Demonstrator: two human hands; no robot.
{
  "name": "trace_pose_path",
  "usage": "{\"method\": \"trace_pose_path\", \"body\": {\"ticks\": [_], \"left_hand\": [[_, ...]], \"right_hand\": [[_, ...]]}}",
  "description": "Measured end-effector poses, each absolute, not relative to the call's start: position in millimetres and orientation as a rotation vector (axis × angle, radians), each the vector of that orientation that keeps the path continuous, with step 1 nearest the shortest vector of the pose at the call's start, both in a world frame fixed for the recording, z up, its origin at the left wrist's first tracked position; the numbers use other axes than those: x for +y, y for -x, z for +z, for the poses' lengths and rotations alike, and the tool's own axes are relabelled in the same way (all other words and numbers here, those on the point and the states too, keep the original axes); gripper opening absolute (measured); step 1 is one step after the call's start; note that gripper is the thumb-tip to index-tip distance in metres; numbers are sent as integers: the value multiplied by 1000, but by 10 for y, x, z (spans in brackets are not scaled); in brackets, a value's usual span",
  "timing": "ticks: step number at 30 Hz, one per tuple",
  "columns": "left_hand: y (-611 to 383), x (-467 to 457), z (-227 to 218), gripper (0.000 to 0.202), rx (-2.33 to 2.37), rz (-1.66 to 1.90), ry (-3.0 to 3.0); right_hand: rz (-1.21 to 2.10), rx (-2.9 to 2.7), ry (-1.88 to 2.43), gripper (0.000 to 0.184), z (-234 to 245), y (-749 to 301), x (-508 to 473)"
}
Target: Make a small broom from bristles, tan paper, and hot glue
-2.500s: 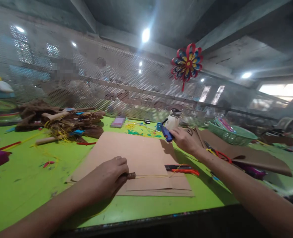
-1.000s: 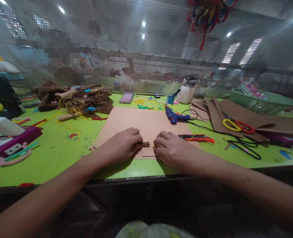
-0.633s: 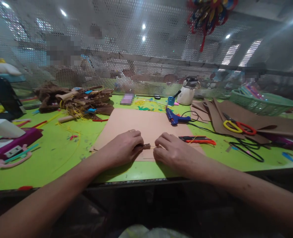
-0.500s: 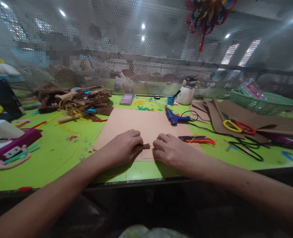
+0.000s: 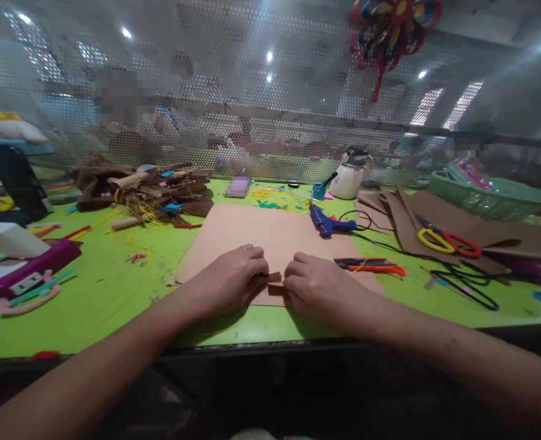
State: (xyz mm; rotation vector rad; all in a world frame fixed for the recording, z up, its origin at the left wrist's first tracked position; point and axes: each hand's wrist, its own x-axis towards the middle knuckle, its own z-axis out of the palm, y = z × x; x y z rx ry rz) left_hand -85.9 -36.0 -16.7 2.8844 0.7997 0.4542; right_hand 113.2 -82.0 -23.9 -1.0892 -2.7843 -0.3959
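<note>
A small strip of folded brown paper (image 5: 274, 277) spans the gap between my hands, its pleated edge facing up. My left hand (image 5: 233, 275) is closed around its left end, with the fingertips curled out of sight. At the other end, the fingers of my right hand (image 5: 318, 284) are bent and pinch the paper. Both hands rest low over a flat tan board (image 5: 247, 229) lying near the table's front edge. Just right of my right hand lies an orange and black utility knife (image 5: 371, 266).
Beyond the board sits a blue glue gun (image 5: 327, 221) with a black cord. Scissors (image 5: 448, 241) lie on brown paper sheets (image 5: 504, 226) at right, before a green basket (image 5: 490, 195). Pleated brown paper pieces (image 5: 173, 189) are heaped at left. A purple power strip (image 5: 36, 269) stands far left.
My right fingers have closed onto the paper's right end, where a small gap with thin yellow thread showed before. The view has shifted slightly, so everything appears lower and further right.
</note>
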Motion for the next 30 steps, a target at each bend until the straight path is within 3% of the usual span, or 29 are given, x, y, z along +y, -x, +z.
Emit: {"method": "trace_pose_path", "body": {"ticks": [7,25,28,30], "left_hand": [[850,-355,-152,17,817,429,-2860],[854,-332,-187,8,996,462,-2687],[853,-350,-188,24,1023,531,-2614],[855,-350,-192,22,941,563,-2669]], "right_hand": [[-67,-2609,1175,11,-111,-1191,-699],[686,-2488,1229,19,-94,-1302,-260],[729,-2484,1221,20,-137,-1314,-209],[762,-2495,1199,20,-144,-1315,-184]]}}
